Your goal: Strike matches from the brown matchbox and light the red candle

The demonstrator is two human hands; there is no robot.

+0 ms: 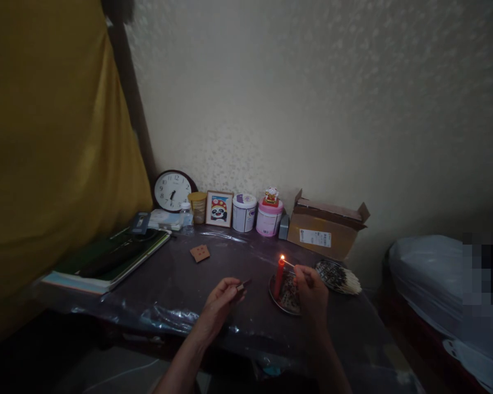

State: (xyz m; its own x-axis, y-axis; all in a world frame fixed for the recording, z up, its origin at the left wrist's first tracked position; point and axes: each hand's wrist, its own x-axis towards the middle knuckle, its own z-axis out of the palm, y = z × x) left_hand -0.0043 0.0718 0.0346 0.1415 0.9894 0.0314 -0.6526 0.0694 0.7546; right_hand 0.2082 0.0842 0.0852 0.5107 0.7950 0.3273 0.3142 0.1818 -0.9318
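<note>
A red candle (279, 276) stands upright in a small round metal dish (282, 301) on the dark table (181, 279). A small flame burns at its top. My right hand (310, 290) is closed in a pinch on a thin matchstick (289, 264) whose tip meets the flame at the wick. My left hand (222, 300) is closed on a small matchbox (242, 285), held low over the table to the left of the dish.
A fan-shaped bundle of sticks (337, 276) lies right of the dish. Along the wall stand a clock (172, 190), a framed panda picture (219, 208), tins (244, 212), a cardboard box (326, 229). Books (107, 261) lie at left, a small brown card (199, 253) mid-table. A yellow curtain (49, 142) hangs left.
</note>
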